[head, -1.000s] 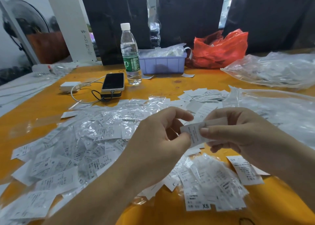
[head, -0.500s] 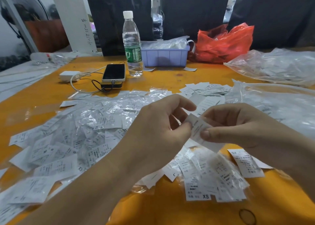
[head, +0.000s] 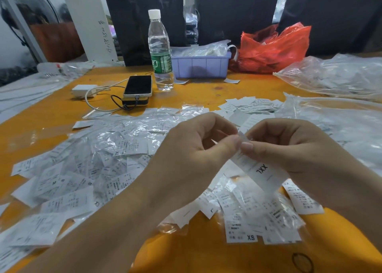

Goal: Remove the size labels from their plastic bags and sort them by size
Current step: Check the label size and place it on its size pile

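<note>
**Sorting barely begun: XXL label pinched between both hands, heap of bagged labels waiting**

Pinched at its upper end between thumb and forefinger of the left hand (head: 198,148) and the right hand (head: 289,146), one white XXL size label (head: 261,172), hanging down and toward the right wrist, lettering upside down to the camera. Unclear from this view whether a thin plastic sleeve clings to it or the label is already bare.

Spread on the orange counter (head: 51,115) beyond and to the outside of the left hand, a broad heap of bagged labels (head: 86,169), glossy plastic over most of them, sizes mixed: by that showing, the bulk of the unpacking left to do. Directly beneath both hands, nearer the body, a smaller cluster of labels (head: 258,214), an XS label (head: 240,234) at its near edge, some of these too under clear film. Just past the fingertips, a small stack of loose labels (head: 252,105), seemingly bare and possibly one sorted pile; no other distinct size groups to be made out.

Well beyond the hands at the counter's far edge, a lilac plastic bin (head: 201,65) topped with crumpled clear bags, contents not readable. Beside it, a red plastic bag (head: 272,47), slumped, contents hidden. Off past the right hand, large clear plastic bags (head: 334,76), apparently holding white slips. Also beyond the left hand: a water bottle (head: 161,51), partly filled, and a phone (head: 138,86) on a charger.
</note>
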A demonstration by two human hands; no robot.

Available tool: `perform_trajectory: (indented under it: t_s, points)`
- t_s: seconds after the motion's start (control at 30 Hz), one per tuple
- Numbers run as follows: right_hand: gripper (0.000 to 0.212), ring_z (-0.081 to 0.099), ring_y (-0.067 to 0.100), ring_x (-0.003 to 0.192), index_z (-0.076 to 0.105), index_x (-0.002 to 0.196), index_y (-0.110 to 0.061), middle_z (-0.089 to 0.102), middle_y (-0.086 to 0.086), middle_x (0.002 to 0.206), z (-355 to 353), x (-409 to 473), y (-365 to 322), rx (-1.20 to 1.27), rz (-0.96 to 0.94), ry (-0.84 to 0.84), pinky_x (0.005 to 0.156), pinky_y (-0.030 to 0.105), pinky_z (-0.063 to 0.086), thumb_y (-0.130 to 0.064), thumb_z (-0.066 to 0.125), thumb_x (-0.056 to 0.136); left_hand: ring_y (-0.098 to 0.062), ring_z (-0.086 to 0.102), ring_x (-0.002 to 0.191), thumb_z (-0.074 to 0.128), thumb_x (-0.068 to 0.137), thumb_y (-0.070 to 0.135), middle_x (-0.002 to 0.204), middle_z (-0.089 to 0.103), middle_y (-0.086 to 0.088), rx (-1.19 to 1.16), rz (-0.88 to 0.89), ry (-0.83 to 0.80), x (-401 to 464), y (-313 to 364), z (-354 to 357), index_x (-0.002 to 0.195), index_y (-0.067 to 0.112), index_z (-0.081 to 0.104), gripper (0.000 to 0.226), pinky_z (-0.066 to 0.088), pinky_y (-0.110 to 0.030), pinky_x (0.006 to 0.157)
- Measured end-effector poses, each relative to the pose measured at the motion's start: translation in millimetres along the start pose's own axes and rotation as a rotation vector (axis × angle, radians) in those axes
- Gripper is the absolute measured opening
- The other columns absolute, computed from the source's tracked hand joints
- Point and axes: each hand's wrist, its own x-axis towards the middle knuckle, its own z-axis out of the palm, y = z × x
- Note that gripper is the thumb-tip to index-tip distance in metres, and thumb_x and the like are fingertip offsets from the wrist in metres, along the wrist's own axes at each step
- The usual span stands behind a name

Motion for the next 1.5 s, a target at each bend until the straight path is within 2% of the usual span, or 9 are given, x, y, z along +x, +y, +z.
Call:
perform_trajectory:
  t_s: [0.2, 0.37, 0.47, 0.57, 0.7, 1.03, 1.2, 1.4, 1.5]
  points:
    - [0.025, 0.064, 0.022, 0.064, 0.075, 0.079, -0.015, 0.071, 0.008, 0.074, 3.0, 0.8, -0.7, 0.105, 0.064, 0.007, 0.056, 0.026, 0.054, -0.035, 0.071, 0.066, -0.005, 0.064, 0.076, 0.068, 0.089, 0.025, 0.084, 0.069, 0.012, 0.081, -0.045, 0.016, 4.3, -5.8, -4.8, 0.092, 0.035, 0.064, 0.011, 0.055, -0.02, 0.056]
    - [0.011, 0.062, 0.011, 0.06, 0.069, 0.083, -0.031, 0.068, -0.007, 0.07, -3.7, -5.1, -0.1, -0.594, -0.017, -0.021, 0.057, 0.029, 0.051, -0.042, 0.067, 0.079, -0.005, 0.058, 0.081, 0.06, 0.091, 0.024, 0.092, 0.06, 0.019, 0.456, -0.178, 0.098, 11.8, -20.5, -16.0, 0.093, 0.038, 0.061, 0.014, 0.048, -0.014, 0.055]
    - [0.014, 0.056, 0.001, 0.059, 0.062, 0.081, -0.035, 0.061, -0.023, 0.076, -3.2, -10.0, -5.2, -0.854, 0.061, -0.144, 0.051, 0.024, 0.045, -0.049, 0.064, 0.077, -0.009, 0.042, 0.12, 0.064, 0.088, 0.039, 0.122, 0.05, 0.017, 0.68, -0.147, 0.084, 10.1, -23.5, -11.0, 0.12, 0.041, 0.056, 0.033, 0.036, -0.023, 0.088]
    - [0.018, 0.054, -0.008, 0.072, 0.058, 0.081, -0.037, 0.05, -0.04, 0.089, -2.7, -11.7, -6.6, -1.017, 0.147, -0.247, 0.052, 0.022, 0.041, -0.053, 0.066, 0.078, -0.005, 0.025, 0.131, 0.064, 0.078, 0.062, 0.138, 0.037, 0.021, 0.676, -0.135, -0.082, 4.8, -22.0, -2.5, 0.132, 0.046, 0.043, 0.061, 0.025, -0.027, 0.094]
    - [0.023, 0.054, -0.007, 0.07, 0.056, 0.08, -0.039, 0.052, -0.038, 0.087, -3.0, -11.6, -10.2, -0.982, 0.206, -0.292, 0.053, 0.024, 0.044, -0.059, 0.065, 0.074, -0.008, 0.019, 0.135, 0.063, 0.077, 0.065, 0.147, 0.029, 0.016, 0.785, -0.229, -0.18, 7.0, -28.8, -4.0, 0.141, 0.042, 0.035, 0.074, 0.025, -0.034, 0.107]
    - [0.029, 0.056, -0.003, 0.066, 0.058, 0.088, -0.039, 0.057, -0.031, 0.082, 0.4, -12.2, -13.2, -0.887, 0.206, -0.307, 0.054, 0.025, 0.046, -0.063, 0.057, 0.071, 0.002, 0.008, 0.134, 0.054, 0.087, 0.059, 0.15, 0.022, 0.016, 0.752, -0.117, -0.143, 7.8, -32.6, 0.9, 0.134, 0.046, 0.042, 0.05, 0.015, -0.036, 0.113]
    - [0.029, 0.057, 0.003, 0.062, 0.06, 0.109, -0.052, 0.06, -0.023, 0.076, 3.3, -11.2, -14.9, -0.938, 0.18, -0.32, 0.05, 0.023, 0.04, -0.058, 0.06, 0.08, -0.002, 0.011, 0.136, 0.055, 0.084, 0.064, 0.149, 0.025, 0.016, 0.727, -0.13, -0.244, 5.7, -30.4, 2.3, 0.125, 0.048, 0.049, 0.044, 0.018, -0.034, 0.108]
    - [0.011, 0.056, -0.006, 0.07, 0.062, 0.093, -0.048, 0.057, -0.033, 0.082, 1.3, -11.8, -21.3, -1.021, 0.219, -0.389, 0.052, 0.022, 0.043, -0.048, 0.067, 0.083, -0.006, 0.019, 0.133, 0.039, 0.098, 0.051, 0.141, 0.036, 0.019, 0.7, -0.147, -0.292, 8.4, -29.9, 0.5, 0.123, 0.047, 0.053, 0.029, 0.019, -0.029, 0.102]
    - [0.015, 0.055, -0.002, 0.062, 0.06, 0.099, -0.051, 0.06, -0.023, 0.081, 0.4, -12.6, -18.8, -0.975, 0.185, -0.377, 0.053, 0.024, 0.043, -0.047, 0.065, 0.085, -0.005, 0.019, 0.131, 0.043, 0.1, 0.041, 0.139, 0.035, 0.021, 0.723, -0.143, -0.316, 8.6, -31.1, -0.5, 0.124, 0.048, 0.051, 0.027, 0.016, -0.024, 0.098]
